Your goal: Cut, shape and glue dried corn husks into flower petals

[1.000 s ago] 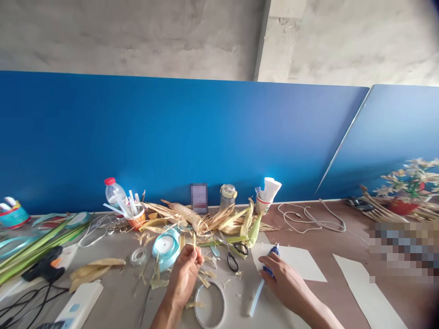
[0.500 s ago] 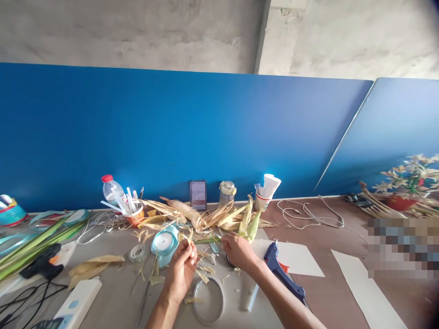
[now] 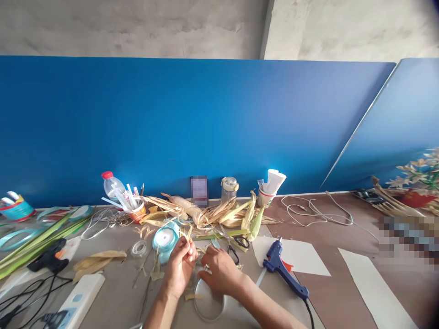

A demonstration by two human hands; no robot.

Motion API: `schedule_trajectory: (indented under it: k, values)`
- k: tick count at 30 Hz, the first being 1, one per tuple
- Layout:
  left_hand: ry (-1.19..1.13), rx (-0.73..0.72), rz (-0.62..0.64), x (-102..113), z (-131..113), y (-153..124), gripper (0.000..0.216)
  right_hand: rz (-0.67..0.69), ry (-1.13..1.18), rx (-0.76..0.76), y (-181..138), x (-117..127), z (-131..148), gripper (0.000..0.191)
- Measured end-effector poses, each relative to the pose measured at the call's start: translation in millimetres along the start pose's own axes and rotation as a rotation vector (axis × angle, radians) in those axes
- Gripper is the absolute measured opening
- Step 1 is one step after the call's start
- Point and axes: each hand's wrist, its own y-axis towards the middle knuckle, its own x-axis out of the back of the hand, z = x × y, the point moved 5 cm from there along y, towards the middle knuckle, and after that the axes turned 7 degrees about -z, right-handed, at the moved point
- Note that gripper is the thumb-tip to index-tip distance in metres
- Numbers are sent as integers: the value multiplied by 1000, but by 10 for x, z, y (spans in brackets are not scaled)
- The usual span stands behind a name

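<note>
My left hand [image 3: 179,266] is closed in a pinch on a thin strip of dried corn husk [image 3: 188,236] that sticks up from its fingertips. My right hand [image 3: 219,273] is right beside it, fingers curled toward the same strip; what it grips is hidden. Both hands hover over a metal ring [image 3: 209,305] lying flat on the table. A blue glue gun [image 3: 281,268] rests on the table just right of my right hand, its nozzle on a white sheet [image 3: 302,259]. Black-handled scissors [image 3: 238,246] lie just beyond my right hand.
A pile of corn husks [image 3: 212,215] lies against the blue partition, with a light blue ribbon spool [image 3: 166,239], a tape roll [image 3: 140,249], a water bottle [image 3: 112,186], cups and a jar. Green leaves [image 3: 37,242], a black glue gun [image 3: 48,260] and a power strip [image 3: 80,297] are left; flowers [image 3: 416,183] right.
My right hand let go of the blue glue gun, left it on the table, reached to the husk pile, then drew back beside my left hand. The left hand kept its pinch.
</note>
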Motion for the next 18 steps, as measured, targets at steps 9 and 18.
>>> schedule_trajectory:
  k: [9, 18]
  values:
    - [32, -13, -28, 40, -13, 20, 8, -66, 157, -51, 36, -54, -98, 16]
    - [48, 15, -101, 179, 60, 30, 4, -246, 43, -151, 37, 224, -343, 19]
